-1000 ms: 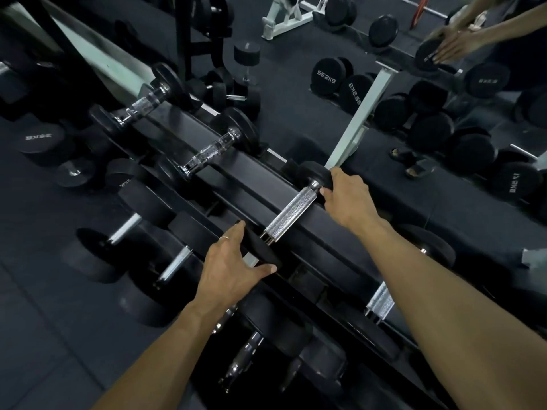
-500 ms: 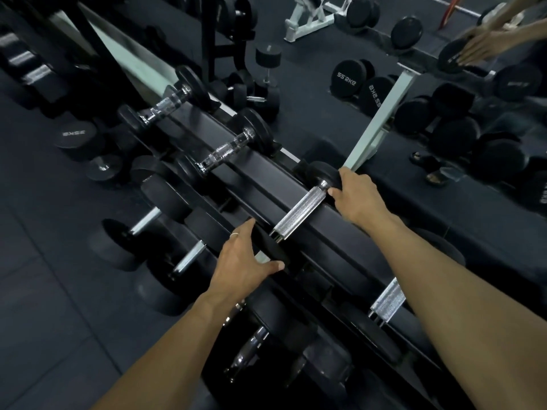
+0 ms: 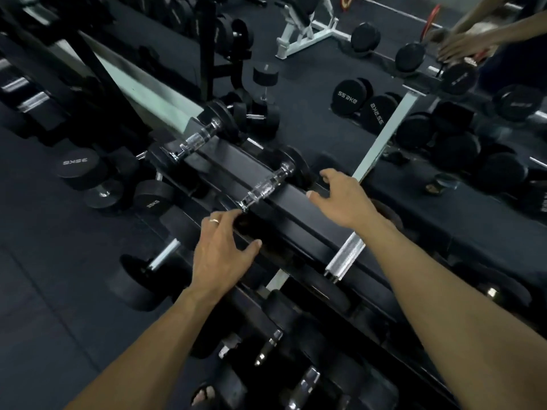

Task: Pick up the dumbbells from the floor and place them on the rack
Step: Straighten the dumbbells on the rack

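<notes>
Judging by both hands hovering loose and empty, left hand (image 3: 220, 250) and right hand (image 3: 340, 196), that knurled-handle dumbbell (image 3: 344, 258) already sits on the rack's top rail (image 3: 299, 211), while several dumbbells on the floor (image 3: 142, 276) still look left to rack.

A white bench frame (image 3: 307, 28) stands on the dark floor (image 3: 44, 291) beyond a mirror (image 3: 444, 137).
</notes>
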`<action>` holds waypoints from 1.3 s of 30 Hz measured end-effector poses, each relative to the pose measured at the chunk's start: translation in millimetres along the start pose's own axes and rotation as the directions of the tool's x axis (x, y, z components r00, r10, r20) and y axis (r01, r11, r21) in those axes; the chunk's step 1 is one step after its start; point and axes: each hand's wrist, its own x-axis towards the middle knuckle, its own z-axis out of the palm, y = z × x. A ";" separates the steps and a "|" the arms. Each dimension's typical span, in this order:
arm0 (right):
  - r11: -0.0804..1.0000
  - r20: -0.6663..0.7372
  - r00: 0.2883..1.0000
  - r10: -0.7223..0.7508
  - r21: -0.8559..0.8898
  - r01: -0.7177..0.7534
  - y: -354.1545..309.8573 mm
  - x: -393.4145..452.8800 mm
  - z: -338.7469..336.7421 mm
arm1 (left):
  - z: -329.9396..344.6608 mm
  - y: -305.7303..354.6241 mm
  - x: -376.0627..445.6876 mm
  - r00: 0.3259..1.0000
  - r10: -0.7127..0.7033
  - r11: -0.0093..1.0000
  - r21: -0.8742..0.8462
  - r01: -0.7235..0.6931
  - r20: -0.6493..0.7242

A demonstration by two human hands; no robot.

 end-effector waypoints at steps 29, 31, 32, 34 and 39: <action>0.992 -0.051 0.998 0.046 -0.112 -0.052 -43.3 88.1 28.3 | -6.1 -40.4 68.2 0.938 -0.049 0.989 -0.113 0.093 0.342; 0.993 -0.052 0.997 0.049 -0.108 -0.054 -44.0 86.7 27.9 | -8.1 -41.4 72.0 0.933 -0.058 0.994 -0.064 0.086 0.354; 0.993 -0.058 0.997 0.052 -0.102 -0.057 -43.8 86.2 28.0 | -9.0 -41.7 74.1 0.933 -0.062 0.996 -0.038 0.081 0.355; 0.993 -0.069 0.996 0.057 -0.096 -0.064 -41.9 84.8 28.0 | -9.7 -41.5 76.1 0.931 -0.076 0.996 -0.014 0.087 0.357; 0.996 -0.064 0.997 0.052 -0.072 -0.057 -39.5 81.7 27.3 | -11.2 -37.1 70.6 0.934 -0.091 0.993 -0.036 0.110 0.345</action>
